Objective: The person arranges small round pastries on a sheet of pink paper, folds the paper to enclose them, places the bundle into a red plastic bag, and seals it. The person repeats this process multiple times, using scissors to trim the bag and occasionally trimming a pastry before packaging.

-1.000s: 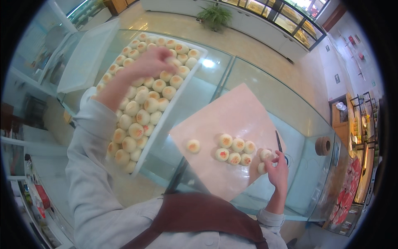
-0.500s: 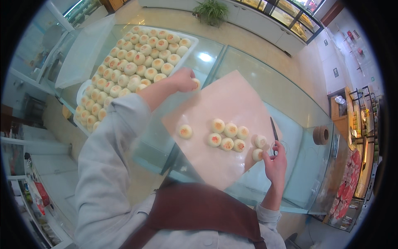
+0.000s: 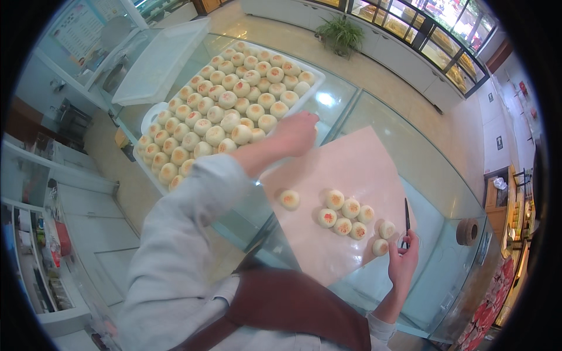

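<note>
My left hand (image 3: pixel 298 133) is closed on a small round pastry, mostly hidden by its fingers, above the upper-left edge of pink paper (image 3: pixel 322 169). Behind it, a white tray (image 3: pixel 321 78) holds several rows of pale pastries with browned or red-marked tops. On the paper lie a lone pastry (image 3: pixel 289 199), a two-row cluster (image 3: pixel 350 207) and a pair at the right (image 3: pixel 380 247). My right hand (image 3: pixel 404 248) has thumb and fingers apart beside that pair, over a thin black tool (image 3: pixel 407 210).
A glass counter (image 3: pixel 345 105) bears all this. A translucent lid (image 3: pixel 152 64) stands left of the tray. A brown ring-shaped object (image 3: pixel 468 232) sits at the right. Beyond are a potted plant (image 3: pixel 339 35), display cabinets (image 3: pixel 451 58) and, at lower left, white shelving (image 3: pixel 35 263).
My left hand has moved from over the tray rightward and down toward the paper with a pastry. My right hand has drawn back slightly from the right-hand pair. The view has shifted.
</note>
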`<state>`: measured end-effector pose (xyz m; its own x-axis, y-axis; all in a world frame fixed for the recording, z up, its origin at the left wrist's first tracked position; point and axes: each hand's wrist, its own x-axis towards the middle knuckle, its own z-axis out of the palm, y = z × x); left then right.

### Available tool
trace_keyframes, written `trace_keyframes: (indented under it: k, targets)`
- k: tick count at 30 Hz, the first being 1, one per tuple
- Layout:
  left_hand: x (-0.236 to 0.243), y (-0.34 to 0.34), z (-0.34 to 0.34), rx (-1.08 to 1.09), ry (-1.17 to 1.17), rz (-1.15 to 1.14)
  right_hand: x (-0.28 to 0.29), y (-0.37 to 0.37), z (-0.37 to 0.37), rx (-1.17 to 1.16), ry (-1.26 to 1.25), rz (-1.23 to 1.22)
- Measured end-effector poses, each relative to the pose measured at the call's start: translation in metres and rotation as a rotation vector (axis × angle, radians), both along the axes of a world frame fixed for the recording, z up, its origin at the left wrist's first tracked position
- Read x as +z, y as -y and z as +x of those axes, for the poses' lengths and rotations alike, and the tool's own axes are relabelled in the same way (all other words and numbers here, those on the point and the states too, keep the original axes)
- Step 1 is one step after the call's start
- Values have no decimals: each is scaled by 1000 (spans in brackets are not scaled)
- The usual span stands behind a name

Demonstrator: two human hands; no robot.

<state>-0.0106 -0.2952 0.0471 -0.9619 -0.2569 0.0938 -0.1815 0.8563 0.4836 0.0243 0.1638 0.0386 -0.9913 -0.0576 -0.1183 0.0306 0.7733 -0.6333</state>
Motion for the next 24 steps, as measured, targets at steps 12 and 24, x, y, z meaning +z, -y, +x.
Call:
trace_keyframes:
  k: [12, 24]
  targets:
    - [72, 107, 108, -256, 281, -398, 7, -2, -2, 49, -105, -50]
    - [48, -14, 83, -527, 220, -123, 33, 1, -4, 491, -136, 121]
